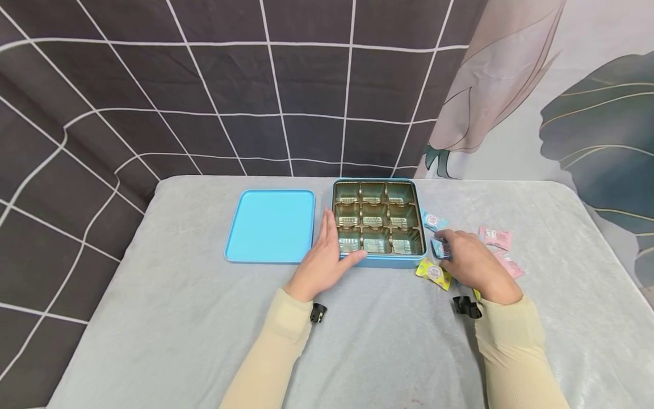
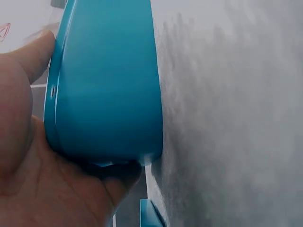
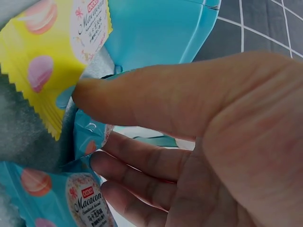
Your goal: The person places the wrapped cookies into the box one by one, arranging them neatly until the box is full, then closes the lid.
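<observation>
My left hand [image 1: 322, 258] rests against the left front corner of a light-blue square tin [image 1: 390, 262], fingers straight along its side and thumb over the front rim. A gold plastic tray with several compartments fills the tin. My right hand [image 1: 475, 264] is at the wrapped macarons right of the tin. Between its thumb and fingers it pinches a blue macaron packet [image 1: 438, 248], partly hidden in the right wrist view. Close by lie a yellow macaron packet [image 1: 433, 274] and another blue packet [image 1: 433, 220]; a further blue packet [image 3: 61, 194] shows below the fingers.
The flat blue lid [image 1: 271, 227] lies left of the tin. Pink packets [image 1: 495, 237] lie beyond my right hand, and a bit of yellow wrapper shows under that wrist. A grey cloth [image 1: 184, 318] covers the table, with a dark gridded curtain [image 1: 230, 85] behind it.
</observation>
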### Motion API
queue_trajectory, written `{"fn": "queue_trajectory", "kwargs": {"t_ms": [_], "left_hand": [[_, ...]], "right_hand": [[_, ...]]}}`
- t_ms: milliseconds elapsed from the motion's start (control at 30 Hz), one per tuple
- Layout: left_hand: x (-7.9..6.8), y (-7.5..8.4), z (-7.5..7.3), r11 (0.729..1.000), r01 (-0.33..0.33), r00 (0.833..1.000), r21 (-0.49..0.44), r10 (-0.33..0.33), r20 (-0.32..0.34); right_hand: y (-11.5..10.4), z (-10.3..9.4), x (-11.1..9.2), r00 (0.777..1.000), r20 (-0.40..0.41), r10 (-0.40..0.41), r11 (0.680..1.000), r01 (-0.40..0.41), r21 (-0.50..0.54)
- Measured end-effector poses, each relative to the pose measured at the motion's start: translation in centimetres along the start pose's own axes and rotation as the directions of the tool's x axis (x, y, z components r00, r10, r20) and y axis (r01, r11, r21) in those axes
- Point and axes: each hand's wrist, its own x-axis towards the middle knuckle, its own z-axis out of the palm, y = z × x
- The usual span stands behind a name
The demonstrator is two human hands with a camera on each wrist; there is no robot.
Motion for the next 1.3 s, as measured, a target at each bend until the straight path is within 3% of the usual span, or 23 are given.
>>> {"fn": "queue_trajectory", "kwargs": {"t_ms": [1300], "left_hand": [[0.1, 0.02, 0.47, 1.0, 0.026, 0.999, 0.006, -0.026, -0.026]], "right_hand": [[0.0, 0.46, 0.09, 1.0, -0.021, 0.005, 1.0, -0.004, 0.014]]}}
